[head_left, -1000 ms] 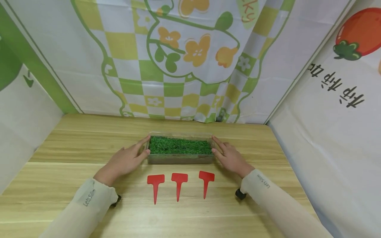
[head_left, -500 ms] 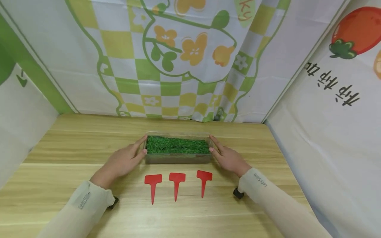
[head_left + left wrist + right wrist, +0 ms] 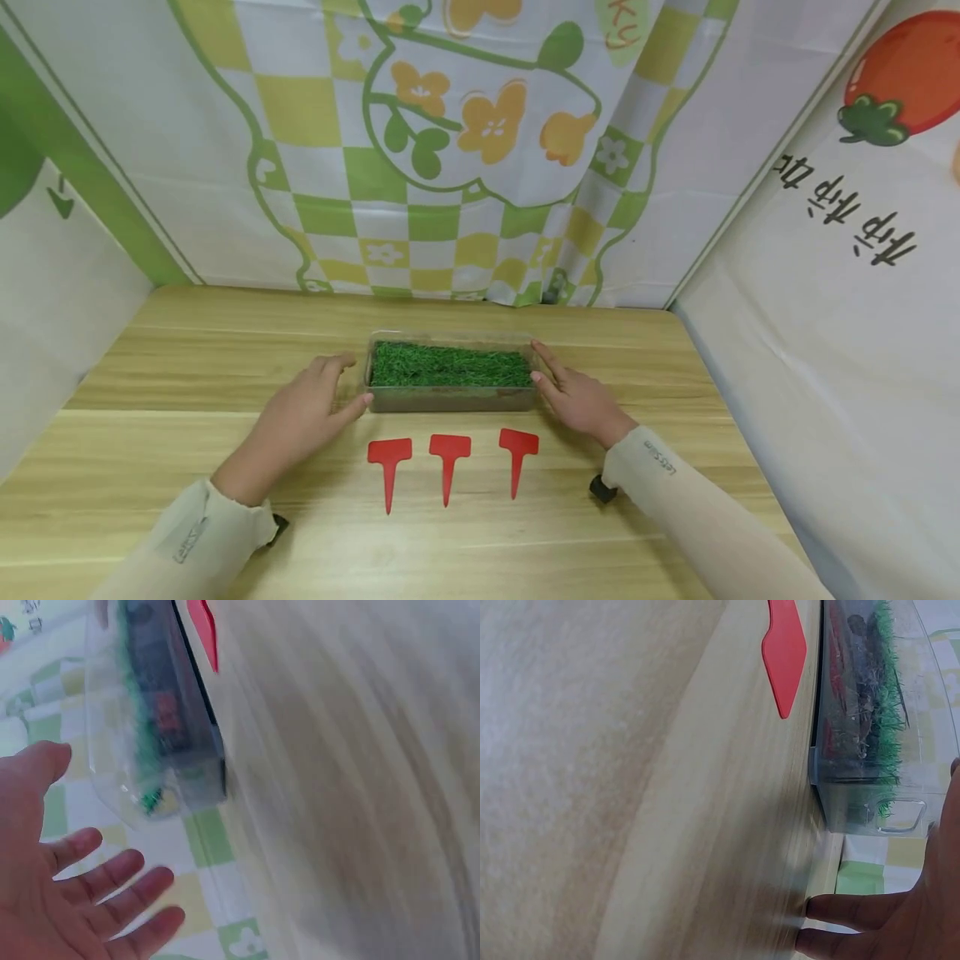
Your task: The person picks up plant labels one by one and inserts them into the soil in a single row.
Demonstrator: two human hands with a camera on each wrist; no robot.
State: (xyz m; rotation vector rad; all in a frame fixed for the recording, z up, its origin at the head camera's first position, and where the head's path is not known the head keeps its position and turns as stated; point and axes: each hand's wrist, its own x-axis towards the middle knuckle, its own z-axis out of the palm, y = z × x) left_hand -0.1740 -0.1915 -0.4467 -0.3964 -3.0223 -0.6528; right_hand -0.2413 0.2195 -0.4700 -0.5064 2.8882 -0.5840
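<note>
A clear plastic box (image 3: 450,402) filled with green artificial grass (image 3: 450,367) sits on the wooden table. My left hand (image 3: 300,417) is off its left end, fingers spread and holding nothing; the left wrist view shows a gap between that hand (image 3: 75,900) and the box (image 3: 201,780). At the opposite end, my right hand (image 3: 585,406) rests thumb and index finger against the box's corners. Its other fingers (image 3: 855,909) extend down beside the box in the right wrist view. Three red T-shaped plant labels (image 3: 450,447) lie in a row before the box.
Behind the table (image 3: 450,550) hangs a curtain (image 3: 375,183) with green and yellow checks and flowers. White printed wall sheets (image 3: 832,333) stand along both sides. Black wrist straps (image 3: 602,489) show below the sleeves.
My left hand has let go of the box's left end and drawn back to the left, fingers opening. The right hand, box and red labels keep their places; the head view shifts slightly.
</note>
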